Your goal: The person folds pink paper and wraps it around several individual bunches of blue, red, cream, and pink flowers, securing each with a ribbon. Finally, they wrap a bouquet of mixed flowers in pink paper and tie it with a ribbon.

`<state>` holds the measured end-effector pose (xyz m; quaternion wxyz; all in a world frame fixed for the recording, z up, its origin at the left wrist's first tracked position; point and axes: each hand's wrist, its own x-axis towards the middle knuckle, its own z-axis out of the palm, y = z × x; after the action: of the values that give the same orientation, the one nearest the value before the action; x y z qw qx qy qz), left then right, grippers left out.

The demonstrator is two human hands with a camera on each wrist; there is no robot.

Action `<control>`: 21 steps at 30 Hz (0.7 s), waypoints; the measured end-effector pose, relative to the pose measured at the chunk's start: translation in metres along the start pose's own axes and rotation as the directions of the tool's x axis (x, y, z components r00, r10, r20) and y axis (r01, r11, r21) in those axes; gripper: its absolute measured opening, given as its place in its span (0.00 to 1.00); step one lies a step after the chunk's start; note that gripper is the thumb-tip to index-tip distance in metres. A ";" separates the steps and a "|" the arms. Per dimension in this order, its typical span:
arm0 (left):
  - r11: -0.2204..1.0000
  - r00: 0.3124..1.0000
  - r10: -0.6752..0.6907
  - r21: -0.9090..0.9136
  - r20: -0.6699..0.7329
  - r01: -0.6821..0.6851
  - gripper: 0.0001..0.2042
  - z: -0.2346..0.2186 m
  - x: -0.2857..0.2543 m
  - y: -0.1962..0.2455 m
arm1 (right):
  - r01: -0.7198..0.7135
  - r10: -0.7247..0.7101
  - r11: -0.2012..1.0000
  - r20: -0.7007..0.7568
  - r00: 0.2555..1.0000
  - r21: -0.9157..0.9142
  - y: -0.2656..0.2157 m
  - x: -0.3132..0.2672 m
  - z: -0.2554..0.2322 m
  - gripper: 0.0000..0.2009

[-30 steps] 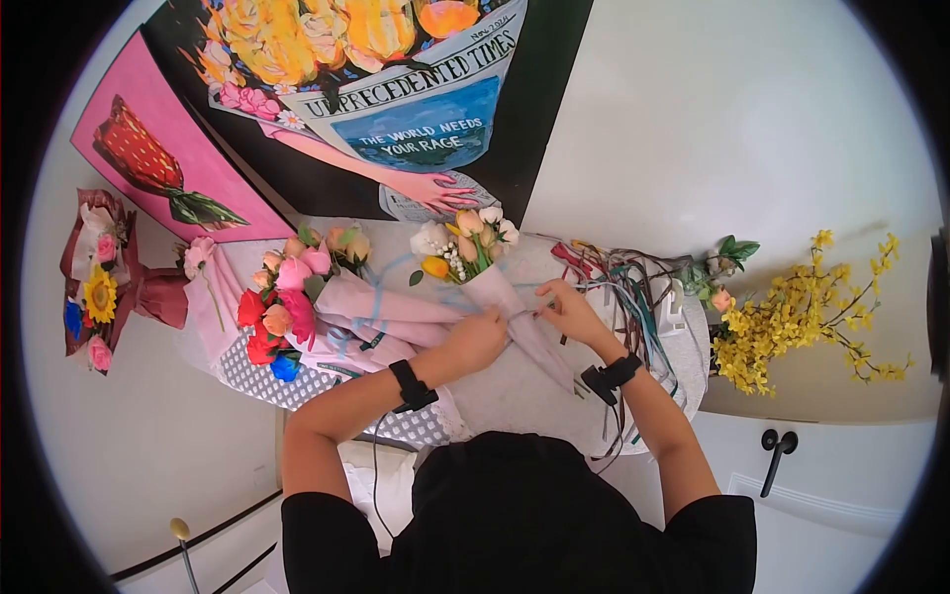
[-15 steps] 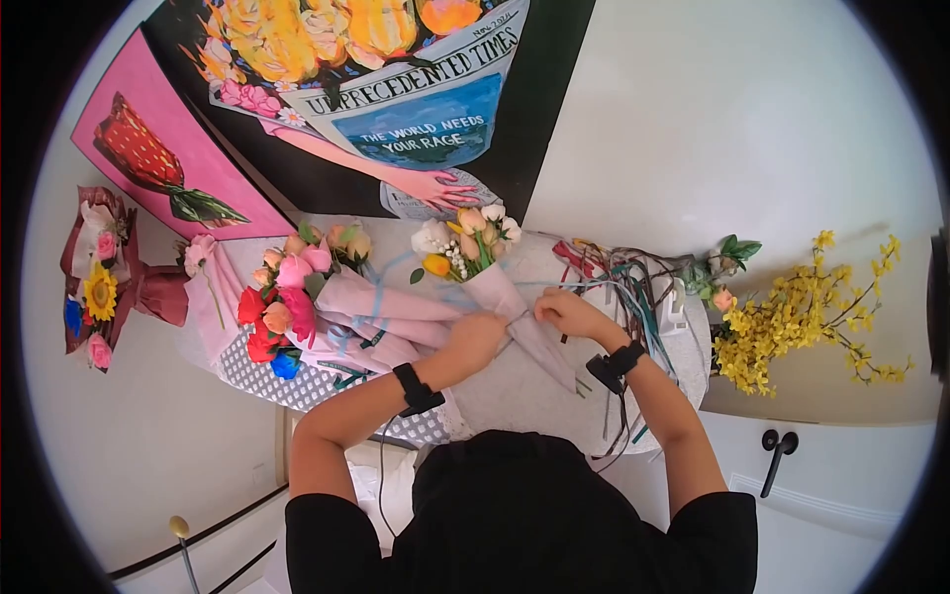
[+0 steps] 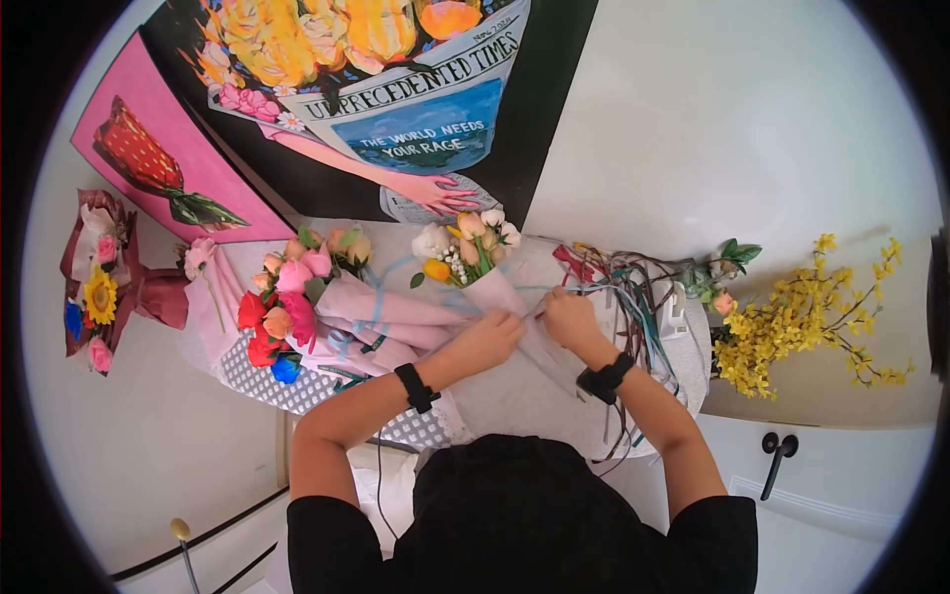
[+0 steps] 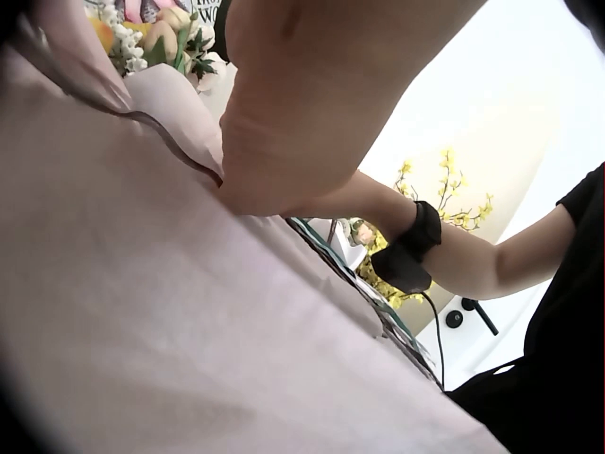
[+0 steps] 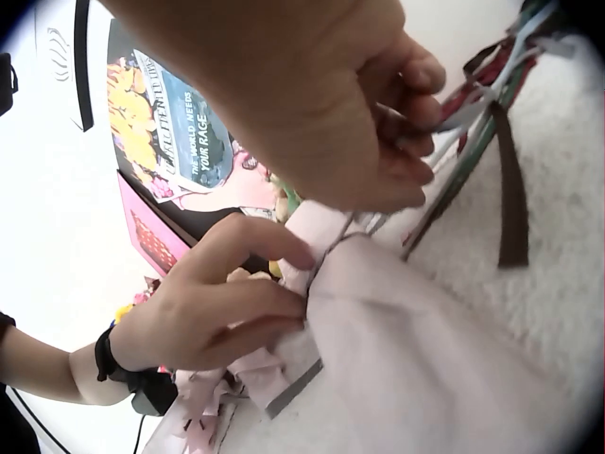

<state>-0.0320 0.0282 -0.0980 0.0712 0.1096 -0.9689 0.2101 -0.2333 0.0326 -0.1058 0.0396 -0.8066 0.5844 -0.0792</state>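
Note:
A bouquet wrapped in pale pink paper (image 3: 493, 289) lies across the table, its peach, yellow and white flowers (image 3: 473, 236) toward the back. Around its narrow waist runs a thin grey ribbon (image 4: 156, 128). My left hand (image 3: 495, 335) is at the waist, thumb and fingers pinching the ribbon against the paper; a ribbon tail (image 5: 295, 389) sticks out below it in the right wrist view. Close by on the right, my right hand (image 3: 571, 322) has curled fingers that pinch the other grey ribbon end (image 5: 463, 117). The left fingertips are hidden in the left wrist view.
Other pink-wrapped bouquets (image 3: 406, 309) lie on the left, with red and pink flowers (image 3: 280, 317). Loose ribbons (image 3: 633, 287) spread over the table's right side near a white device (image 3: 674, 309). Yellow blossom branches (image 3: 767, 346) stand beyond. Paintings (image 3: 396, 109) lean behind the table.
My left hand shifted down slightly, then back right toward the bouquet's waist. My right hand has come a little lower and its fingers have curled in more. The bouquet stays in place.

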 end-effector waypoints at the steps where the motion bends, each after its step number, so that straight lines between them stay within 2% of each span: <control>1: 1.000 1.000 0.018 0.023 -0.008 -0.018 0.08 0.000 0.001 0.000 | -0.053 0.053 0.999 -0.082 0.995 -0.006 -0.004 0.001 0.003 0.06; 2: 0.998 0.999 0.036 0.047 -0.014 -0.035 0.09 0.000 0.002 -0.001 | -0.053 0.052 0.999 -0.083 0.995 -0.008 -0.008 0.001 0.006 0.06; 4: 0.996 0.998 0.062 0.058 -0.011 -0.062 0.09 0.001 0.003 -0.001 | -0.111 0.193 0.914 -0.176 0.965 0.391 -0.014 0.003 0.009 0.07; 5: 0.994 0.996 0.090 0.066 -0.005 -0.089 0.09 0.001 0.002 0.000 | -0.108 0.191 0.913 -0.177 0.966 0.392 -0.015 0.005 0.012 0.07; 6: 0.994 0.996 0.090 0.067 -0.003 -0.089 0.09 0.002 0.001 0.000 | -0.090 0.204 0.786 -0.119 0.972 0.612 -0.015 0.007 0.016 0.08; 7: 0.994 0.994 0.105 0.036 0.006 -0.105 0.09 0.002 0.000 0.000 | -0.078 0.203 0.606 -0.059 0.977 0.792 -0.014 0.007 0.021 0.09; 8: 0.993 0.993 0.121 0.003 0.013 -0.121 0.09 0.002 -0.001 0.001 | -0.079 0.204 0.605 -0.058 0.977 0.793 -0.013 0.007 0.026 0.09; 9: 0.993 0.992 0.122 0.002 0.014 -0.122 0.09 0.002 -0.001 0.001 | -0.232 0.202 0.381 0.164 0.966 0.895 -0.011 0.008 0.030 0.10; 10: 0.991 0.991 0.130 -0.007 0.037 -0.130 0.09 0.003 -0.001 0.002 | -0.392 0.143 0.141 0.373 0.917 0.909 -0.012 0.009 0.027 0.11; 11: 0.990 0.989 0.138 -0.016 0.060 -0.137 0.09 0.005 -0.001 0.002 | -0.391 0.141 0.140 0.372 0.917 0.910 -0.012 0.009 0.022 0.11; 13: 0.990 0.987 0.140 -0.025 0.076 -0.138 0.09 0.008 -0.002 0.002 | -0.514 0.037 0.010 0.514 0.857 0.858 -0.010 0.011 0.010 0.13; 14: 0.989 0.985 0.144 -0.035 0.089 -0.142 0.08 0.010 -0.002 0.001 | -0.513 0.035 0.010 0.513 0.858 0.858 -0.005 0.012 0.013 0.13; 15: 0.989 0.985 0.144 -0.034 0.091 -0.142 0.08 0.013 -0.003 0.000 | -0.495 -0.050 0.098 0.501 0.864 0.863 0.001 0.014 0.017 0.13; 16: 0.969 0.997 -0.003 -0.247 0.081 0.022 0.07 0.015 -0.004 -0.003 | -0.467 -0.134 0.183 0.492 0.860 0.865 0.003 0.016 0.016 0.13; 17: 0.877 0.984 -0.148 -0.446 0.103 0.178 0.07 0.017 -0.006 -0.006 | -0.466 -0.135 0.182 0.491 0.861 0.866 0.005 0.016 0.016 0.13; 18: 0.877 0.984 -0.146 -0.446 0.104 0.177 0.07 0.019 -0.009 -0.009 | -0.332 -0.196 0.347 0.414 0.889 0.877 0.007 0.016 0.015 0.12; 19: 0.732 0.962 -0.198 -0.625 0.187 0.272 0.05 0.019 -0.012 -0.014 | -0.179 -0.267 0.491 0.343 0.901 0.853 0.006 0.016 0.014 0.12; 20: 0.541 0.933 -0.228 -0.760 0.279 0.359 0.04 0.018 -0.014 -0.016 | -0.179 -0.266 0.488 0.341 0.902 0.854 0.006 0.016 0.013 0.12; 21: 0.542 0.933 -0.226 -0.760 0.279 0.359 0.04 0.017 -0.014 -0.016 | -0.169 -0.272 0.501 0.340 0.900 0.849 0.005 0.016 0.012 0.12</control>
<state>-0.0161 0.0096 -0.1093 0.0749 0.2415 -0.9288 -0.2709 -0.2308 0.0159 -0.1172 0.5622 -0.6914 0.4164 -0.1802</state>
